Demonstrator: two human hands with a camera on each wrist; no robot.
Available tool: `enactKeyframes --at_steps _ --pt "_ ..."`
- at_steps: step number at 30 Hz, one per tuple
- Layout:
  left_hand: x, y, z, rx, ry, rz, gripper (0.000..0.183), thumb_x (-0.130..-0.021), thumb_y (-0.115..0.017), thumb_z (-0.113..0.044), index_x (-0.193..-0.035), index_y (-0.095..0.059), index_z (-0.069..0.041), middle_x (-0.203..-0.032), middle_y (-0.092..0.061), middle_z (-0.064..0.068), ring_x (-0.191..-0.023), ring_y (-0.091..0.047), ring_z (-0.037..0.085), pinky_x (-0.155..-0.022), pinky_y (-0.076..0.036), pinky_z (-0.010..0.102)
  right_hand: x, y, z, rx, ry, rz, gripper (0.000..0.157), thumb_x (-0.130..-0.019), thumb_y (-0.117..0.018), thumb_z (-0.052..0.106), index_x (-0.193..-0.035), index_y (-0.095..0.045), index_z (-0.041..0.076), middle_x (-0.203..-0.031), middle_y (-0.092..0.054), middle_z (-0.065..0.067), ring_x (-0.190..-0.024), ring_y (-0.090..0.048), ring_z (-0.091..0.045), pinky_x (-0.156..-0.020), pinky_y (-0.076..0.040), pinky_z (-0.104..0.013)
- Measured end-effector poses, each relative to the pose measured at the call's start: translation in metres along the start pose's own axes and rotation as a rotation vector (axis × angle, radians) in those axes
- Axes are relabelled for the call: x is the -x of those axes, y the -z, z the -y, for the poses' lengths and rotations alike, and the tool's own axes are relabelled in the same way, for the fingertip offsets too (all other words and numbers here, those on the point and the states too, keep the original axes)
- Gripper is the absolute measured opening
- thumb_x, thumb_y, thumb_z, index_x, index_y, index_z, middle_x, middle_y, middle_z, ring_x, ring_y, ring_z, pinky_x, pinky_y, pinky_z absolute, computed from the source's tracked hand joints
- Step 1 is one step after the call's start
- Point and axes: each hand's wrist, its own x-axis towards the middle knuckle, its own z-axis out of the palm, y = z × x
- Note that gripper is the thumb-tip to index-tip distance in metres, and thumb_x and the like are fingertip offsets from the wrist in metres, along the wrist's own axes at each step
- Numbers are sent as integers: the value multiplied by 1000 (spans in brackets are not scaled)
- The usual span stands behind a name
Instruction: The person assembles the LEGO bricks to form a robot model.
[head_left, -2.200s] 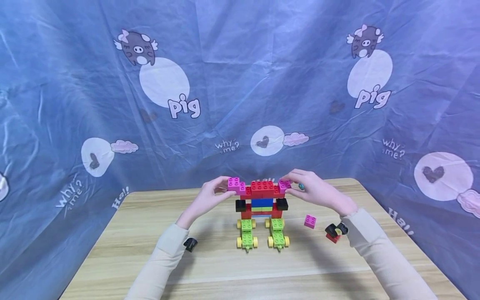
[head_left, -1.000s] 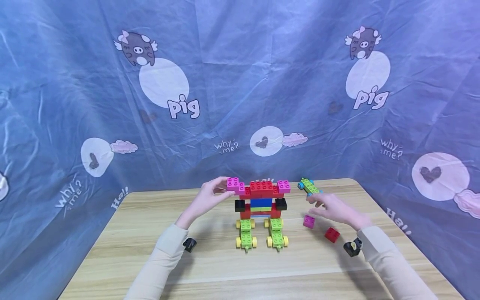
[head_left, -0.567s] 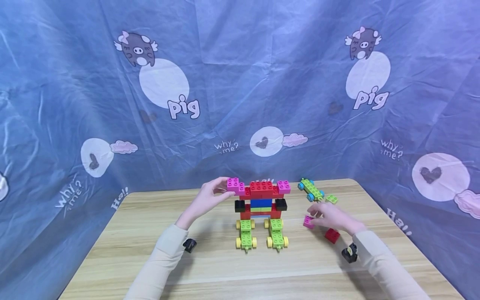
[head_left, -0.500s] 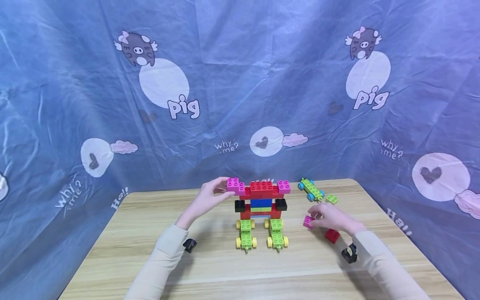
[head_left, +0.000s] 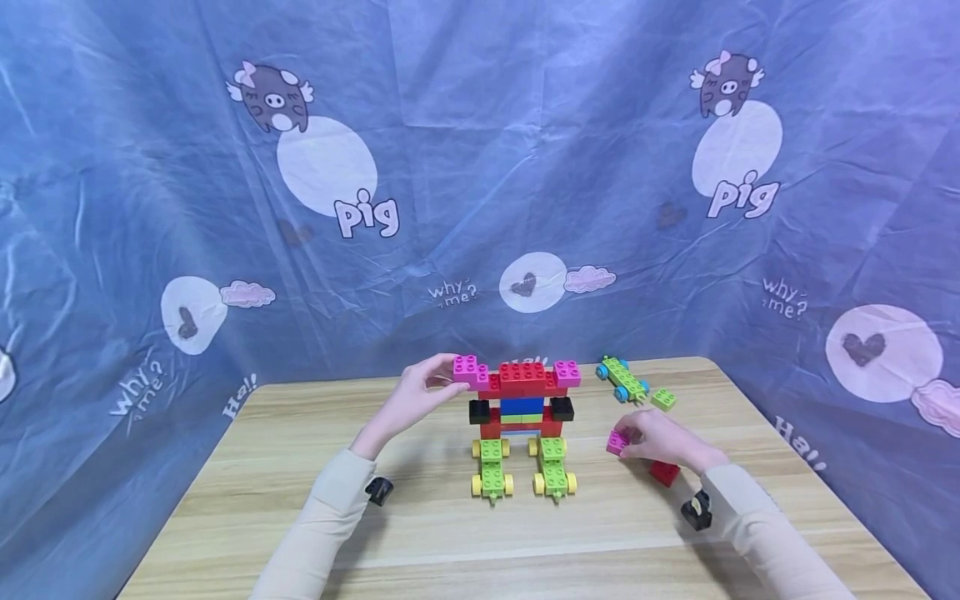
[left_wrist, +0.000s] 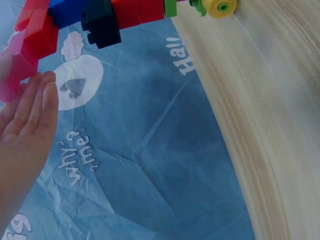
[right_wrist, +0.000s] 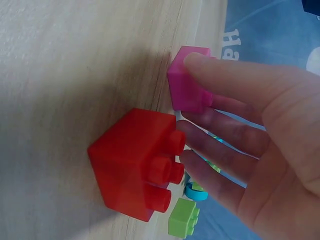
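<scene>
A toy-brick figure [head_left: 522, 407] stands upright on the table, with yellow-wheeled green bases below and red, blue and black bricks above. My left hand [head_left: 416, 398] holds the pink brick [head_left: 466, 369] at its upper left end, thumb below and in front. Another pink brick [head_left: 567, 372] tops the right end, untouched. To the right of the figure, my right hand [head_left: 666, 437] pinches a loose pink brick [head_left: 617, 444] at table level; in the right wrist view the thumb lies on one face of that pink brick [right_wrist: 189, 85]. Close below this hand is a red brick [right_wrist: 132, 162].
Behind the right hand, a green wheeled base [head_left: 622, 379] with blue wheels lies near the table's back edge. Beside it sits a small green brick [head_left: 663, 399]. A blue printed cloth [head_left: 465, 208] hangs around the wooden table [head_left: 450, 550].
My right hand has left the pink brick at the figure's upper right, moved down and right, and taken hold of the loose pink brick. The left hand stays at its brick.
</scene>
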Motion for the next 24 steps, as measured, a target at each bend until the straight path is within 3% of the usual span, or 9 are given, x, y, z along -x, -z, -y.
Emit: enactKeyframes --at_steps 9,15,20,24 --pt "1 0 -1 -12 3 -4 41 -84 -69 -30 -120 -58 -16 -108 -68 3 -94 -66 15 -86 -55 24 1 3 2 27 32 -24 23 -75 -76 21 -93 -70 8 -84 -68 3 -73 -55 -4 -64 -49 -19" --pt "1 -1 -1 -15 4 -7 40 -84 -69 -29 -121 -58 -15 -108 -67 3 -93 -66 15 -85 -55 22 2 13 6 -37 32 -10 25 -78 -73 17 -98 -68 4 -90 -70 -4 -80 -64 -14 -71 -55 -27" --pt "1 -1 -1 -11 -1 -13 40 -84 -70 -28 -120 -58 -14 -105 -68 4 -94 -66 16 -87 -56 32 1 25 8 -46 10 -14 25 -79 -70 14 -101 -67 3 -93 -70 -5 -85 -66 -20 -76 -57 -36" --pt "0 -1 -1 -4 -6 -16 40 -84 -70 -27 -119 -58 -14 -104 -68 5 -93 -66 18 -88 -55 39 1 33 8 -38 31 -51 25 -78 -72 13 -101 -67 3 -91 -70 -4 -83 -66 -19 -76 -57 -36"
